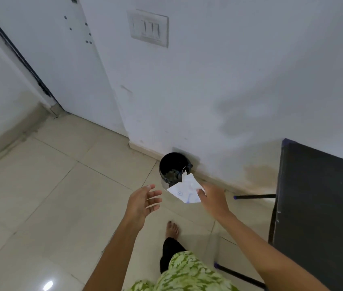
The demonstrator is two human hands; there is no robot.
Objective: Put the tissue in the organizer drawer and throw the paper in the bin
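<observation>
A small round bin (171, 164) with a black liner stands on the tiled floor against the white wall. My right hand (213, 198) pinches a white sheet of paper (185, 190) with blue marks, holding it over the bin's near right rim. My left hand (143, 201) hovers to the left of the paper, fingers spread, holding nothing. No tissue or organizer drawer is in view.
A black table (322, 206) with thin dark legs stands at the right. A white door (46, 59) is at the back left, a switch plate (148, 28) on the wall above. My bare foot (172, 228) is on the floor below the hands.
</observation>
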